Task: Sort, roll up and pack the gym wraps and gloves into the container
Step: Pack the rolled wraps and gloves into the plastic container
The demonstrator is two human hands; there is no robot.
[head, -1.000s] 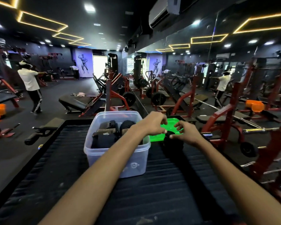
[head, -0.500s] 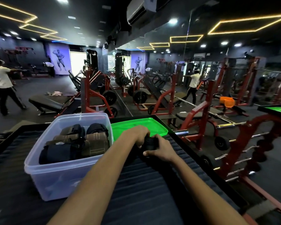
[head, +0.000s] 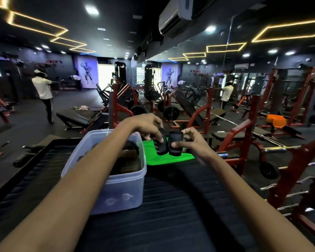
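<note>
My left hand point(head: 145, 125) and my right hand point(head: 193, 140) are raised in front of me, each grasping a black item. The fingers point(head: 160, 140) of my left hand curl down over a soft black glove point(head: 161, 148) whose short, stubby finger sleeves hang toward the counter point(head: 171, 206). Just to the right of it, touching it, my right hand pinches a black fabric piece point(head: 175, 142), thumb on its near face and the other fingers behind its far edge; it looks boxy and matte, and I cannot tell whether it is a second glove or a rolled wrap.

Directly under both pieces lies a bright green plastic lid point(head: 167, 158), flat, glossy and rectangular with rounded corners. To the left of my fingers, under my left forearm, stands the translucent plastic container point(head: 120, 186), a rounded box with a thick rim. Inside it sit dark rolled wraps point(head: 127, 160), black and brownish, packed close together; my arm hides part of them.

The counter beneath is black with fine ribbed ridges running across it and a raised dark edge. Beyond my fingers stand red steel gym frames point(head: 244, 131) with black padded benches.
</note>
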